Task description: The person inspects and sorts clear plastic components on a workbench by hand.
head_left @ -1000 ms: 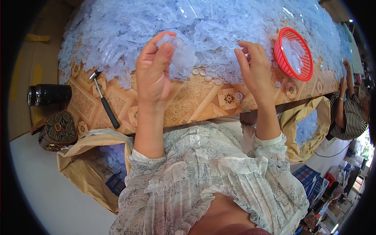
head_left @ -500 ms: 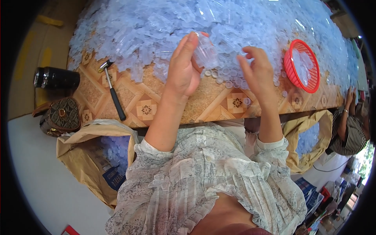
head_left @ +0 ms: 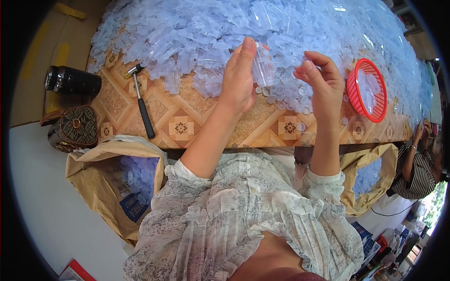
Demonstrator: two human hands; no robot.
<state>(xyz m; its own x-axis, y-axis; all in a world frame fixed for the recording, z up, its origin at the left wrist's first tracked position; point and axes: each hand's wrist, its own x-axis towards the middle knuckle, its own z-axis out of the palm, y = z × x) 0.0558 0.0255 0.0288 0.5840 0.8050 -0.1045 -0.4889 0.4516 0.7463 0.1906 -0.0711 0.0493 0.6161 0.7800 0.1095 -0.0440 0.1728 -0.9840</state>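
Before us stretches the table point(head_left: 159, 112), its top patterned like wood, and over its far side spreads a broad heap point(head_left: 206, 28) of clear, bluish plastic pieces, so by our reckoning most of the work is left. Against that, some is set apart: a left paper sack point(head_left: 112, 147) and a right paper sack point(head_left: 390, 161) have pale bluish pieces inside, and the red basket point(head_left: 354, 93) at the table's right has a few clear ones. Our left hand point(head_left: 239, 79) is raised at the heap's near edge, thumb up and fingers wrapped around some clear tubes point(head_left: 262, 70). Our right hand point(head_left: 326, 86) is poised to the right, apart from the tubes, its thumb and fingers bent with their tips close together; we cannot tell whether a small piece is pinched there. The hammer point(head_left: 146, 119) lies on the table well to the left, touched by neither hand. The tubes look glossy, see-through and straight-sided, with rounded ends. Smallest are the round translucent caps point(head_left: 290, 103), lying loose along the heap's near edge.
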